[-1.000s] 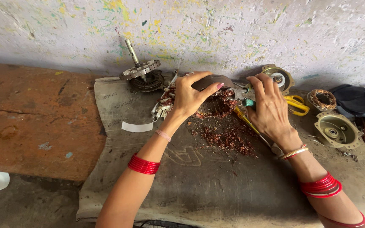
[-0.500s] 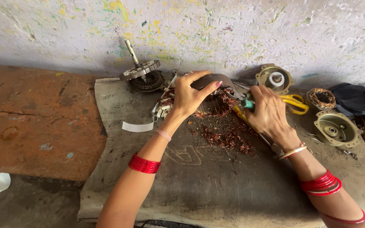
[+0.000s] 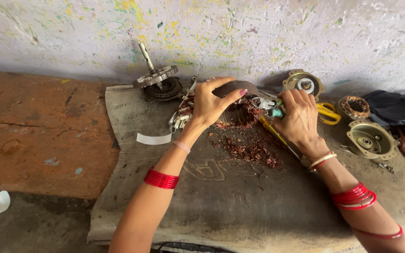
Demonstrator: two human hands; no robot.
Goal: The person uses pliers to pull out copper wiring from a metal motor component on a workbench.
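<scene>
Stripping copper wire from the motor core (image 3: 238, 90), the left hand (image 3: 210, 104) grips it while the right hand (image 3: 297, 117) clutches pliers (image 3: 269, 104); next likely needs a firm pull.

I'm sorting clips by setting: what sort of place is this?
Probably a small motor repair or rewinding workshop, working at floor level. A rotor on its shaft, metal motor end covers and loose copper wire scraps lie on a sacking mat against a paint-flecked wall.

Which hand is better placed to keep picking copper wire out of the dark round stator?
Right, probably. The right hand grips pliers-like cutters at the dark round stator, while the left hand is clamped over it, steadying it above the loose copper wire scraps.
</scene>
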